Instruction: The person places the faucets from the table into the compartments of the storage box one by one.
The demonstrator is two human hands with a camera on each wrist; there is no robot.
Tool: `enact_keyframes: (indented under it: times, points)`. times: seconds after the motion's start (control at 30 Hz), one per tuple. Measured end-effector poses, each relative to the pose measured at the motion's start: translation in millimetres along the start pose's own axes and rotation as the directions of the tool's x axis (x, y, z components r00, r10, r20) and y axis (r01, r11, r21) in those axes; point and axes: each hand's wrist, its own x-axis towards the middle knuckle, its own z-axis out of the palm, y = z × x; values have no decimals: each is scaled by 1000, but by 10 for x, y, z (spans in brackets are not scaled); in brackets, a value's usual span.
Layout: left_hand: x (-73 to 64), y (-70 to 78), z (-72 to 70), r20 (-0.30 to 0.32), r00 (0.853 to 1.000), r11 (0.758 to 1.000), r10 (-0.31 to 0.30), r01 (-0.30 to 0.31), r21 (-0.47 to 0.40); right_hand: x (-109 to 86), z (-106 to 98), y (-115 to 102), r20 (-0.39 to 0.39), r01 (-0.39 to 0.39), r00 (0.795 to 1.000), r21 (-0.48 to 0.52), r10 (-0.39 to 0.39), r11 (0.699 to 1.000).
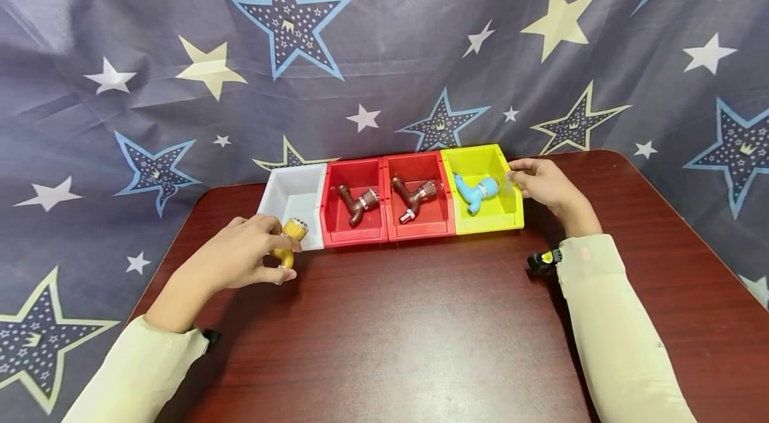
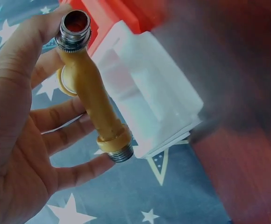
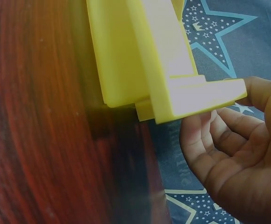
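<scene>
My left hand (image 1: 240, 253) grips a yellow plastic tap (image 2: 92, 91) with metal threaded ends, just over the near left corner of the white bin (image 1: 278, 191). In the left wrist view the thumb lies near its upper threaded collar and fingers reach behind the body. At the row's other end, my right hand (image 1: 549, 189) pinches the side rim of the yellow bin (image 3: 152, 60) between thumb and fingers. A light blue tap (image 1: 480, 191) lies inside that bin. Two red bins (image 1: 356, 237) in between each contain one brown tap (image 1: 359, 207).
The four joined bins form a row toward the back of the dark red wooden table (image 1: 420, 323). Behind them hangs a grey-blue cloth (image 1: 390, 43) printed with stars. Black wrist devices (image 1: 543, 261) are strapped below the cream sleeves (image 1: 613, 316).
</scene>
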Motion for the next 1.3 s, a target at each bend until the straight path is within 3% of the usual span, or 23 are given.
enact_keyframes:
  times: [0.27,0.53,0.67,0.97,1.3]
  points:
    - [195,-114,-66,-1,1000,999,7,-7,44,10,-1,38,6,-4,1000,13,3,1000]
    - [357,-266,2,-9,999,998,36,-35,58,17,-5,47,8,-4,1000,14,3,1000]
    - [411,-350,45,-5,1000,998,21,-21,55,13,-7,46,10,-7,1000,14,7,1000]
    - [493,-549,152,46,999,999,-26,24,44,7,4,30,9,-6,1000,14,6,1000]
    - [624,-645,213,99,994,999,-37,33,38,9,7,44,-4,24,1000,25,-24,999]
